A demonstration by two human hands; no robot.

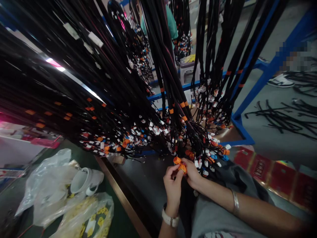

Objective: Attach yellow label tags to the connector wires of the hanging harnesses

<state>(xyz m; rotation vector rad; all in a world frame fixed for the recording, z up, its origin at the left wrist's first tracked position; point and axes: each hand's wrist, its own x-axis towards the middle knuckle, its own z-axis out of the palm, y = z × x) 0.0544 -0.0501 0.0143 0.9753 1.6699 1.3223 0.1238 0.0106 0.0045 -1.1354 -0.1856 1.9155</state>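
Note:
An orange plastic connector (pixel 182 167) sits pinched between the fingers of both my hands, low in the middle of the view. My left hand (pixel 172 185), with a white watch on its wrist, grips it from the left. From the right, my right hand (pixel 192 172) closes on the same connector; its fingertips are partly hidden. A second orange piece (pixel 177 160) shows just above the fingers, and I cannot tell whether it is joined to the first. Close behind hang black wire harnesses (pixel 170 82) ending in white, blue and orange connectors.
A blue metal frame (pixel 247 132) carries the hanging harnesses. On the green bench at left lie a white mug (pixel 85 180) and a plastic bag (pixel 96 215) with yellow parts. Red packets (pixel 269 175) lie at right. A grey stool (pixel 188 71) and a person's shoe (pixel 281 81) are farther back.

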